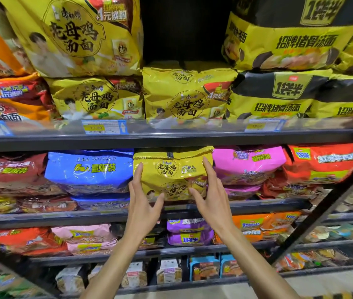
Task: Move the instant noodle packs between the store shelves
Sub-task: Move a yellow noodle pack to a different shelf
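Observation:
A yellow noodle multipack (172, 169) stands upright on the second shelf, between a blue pack (89, 171) and a pink pack (249, 162). My left hand (143, 201) is at its left edge with fingers spread, fingertips touching the wrapper. At the pack's right edge my right hand (211, 195) is spread the same way. Neither hand has closed around the pack. On the shelf above, another yellow pack (186, 93) of the same kind stands under a dark empty gap (184, 29).
The upper shelf edge (171, 137) carries price tags. Yellow-black packs (279, 91) fill the upper right, orange-red ones (13, 96) the upper left. Red packs (324, 162) sit right of the pink pack. A dark diagonal shelf post (326, 203) crosses at right. Lower shelves hold more packs.

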`<state>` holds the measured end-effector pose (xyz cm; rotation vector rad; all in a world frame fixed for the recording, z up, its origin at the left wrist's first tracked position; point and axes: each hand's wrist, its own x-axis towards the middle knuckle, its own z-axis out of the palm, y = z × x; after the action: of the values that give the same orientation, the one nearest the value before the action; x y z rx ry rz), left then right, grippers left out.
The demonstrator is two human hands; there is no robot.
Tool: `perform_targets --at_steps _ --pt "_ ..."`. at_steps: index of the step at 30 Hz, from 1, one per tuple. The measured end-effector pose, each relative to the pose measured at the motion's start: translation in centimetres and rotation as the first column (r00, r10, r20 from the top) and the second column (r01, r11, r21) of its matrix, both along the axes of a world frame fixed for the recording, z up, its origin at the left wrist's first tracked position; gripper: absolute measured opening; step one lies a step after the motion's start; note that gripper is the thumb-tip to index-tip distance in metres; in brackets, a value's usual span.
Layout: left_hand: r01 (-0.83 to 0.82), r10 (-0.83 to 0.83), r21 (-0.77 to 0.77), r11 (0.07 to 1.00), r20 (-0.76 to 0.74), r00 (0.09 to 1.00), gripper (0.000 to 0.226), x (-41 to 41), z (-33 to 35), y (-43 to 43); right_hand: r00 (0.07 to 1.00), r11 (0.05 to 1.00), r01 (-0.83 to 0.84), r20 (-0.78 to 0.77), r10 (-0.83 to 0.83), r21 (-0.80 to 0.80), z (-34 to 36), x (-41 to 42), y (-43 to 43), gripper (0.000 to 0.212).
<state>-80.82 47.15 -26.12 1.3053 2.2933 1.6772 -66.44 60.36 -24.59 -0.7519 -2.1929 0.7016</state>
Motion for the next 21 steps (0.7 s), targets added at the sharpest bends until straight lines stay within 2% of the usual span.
perform_targets --at_steps 5,11,21 --pt "0.018 -0.017 -0.028 0.999 0.01 1.0 0.101 -0.5 -0.2 -0.4 0.998 0.998 -0.047 -0.03 0.046 -0.032 -0.2 -0.2 -0.8 0.11" --pt "0.036 -0.035 -0.022 0.999 0.022 0.999 0.105 -0.3 0.7 -1.4 0.999 0.998 -0.022 0.036 0.02 0.066 0.9 0.3 -1.9 0.101" --pt "0.057 -0.054 -0.04 0.998 0.07 0.996 0.105 3.4 3.2 -6.3 0.988 1.0 0.013 0.154 -0.012 -0.003 5.6 4.6 -5.8 0.095"
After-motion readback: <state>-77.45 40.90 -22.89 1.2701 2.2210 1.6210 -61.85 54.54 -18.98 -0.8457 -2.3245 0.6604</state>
